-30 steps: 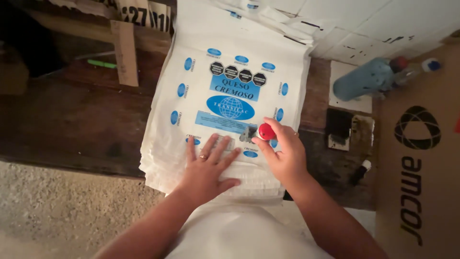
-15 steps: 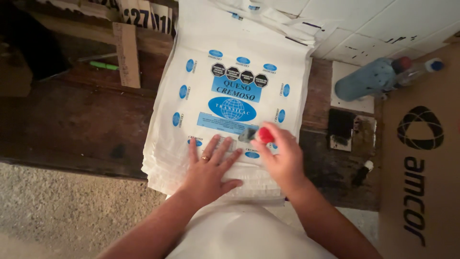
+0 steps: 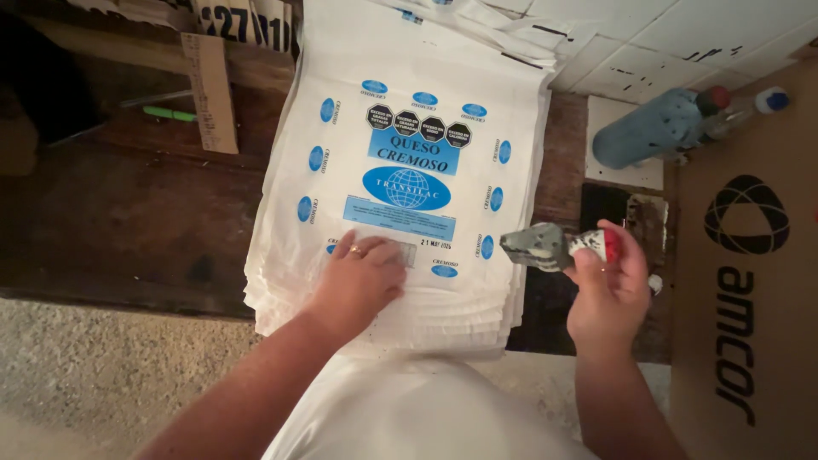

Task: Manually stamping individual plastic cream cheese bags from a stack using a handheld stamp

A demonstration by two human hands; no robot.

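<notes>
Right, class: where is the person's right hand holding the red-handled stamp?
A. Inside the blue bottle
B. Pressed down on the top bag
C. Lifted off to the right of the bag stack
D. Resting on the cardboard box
C: the right hand holds the stamp raised beside the bag stack, clear of its right edge.

We see a stack of printed plastic bags (image 3: 409,170) lying on a wooden table (image 3: 145,221). Our left hand (image 3: 358,281) rests on the stack's near end. Our right hand (image 3: 607,294) is off the stack's right edge, holding a hand stamp (image 3: 554,247) above an ink pad (image 3: 609,209). Behind the pad lies a bottle (image 3: 652,128) on its side; a cardboard box (image 3: 745,273) stands to the right.
</notes>
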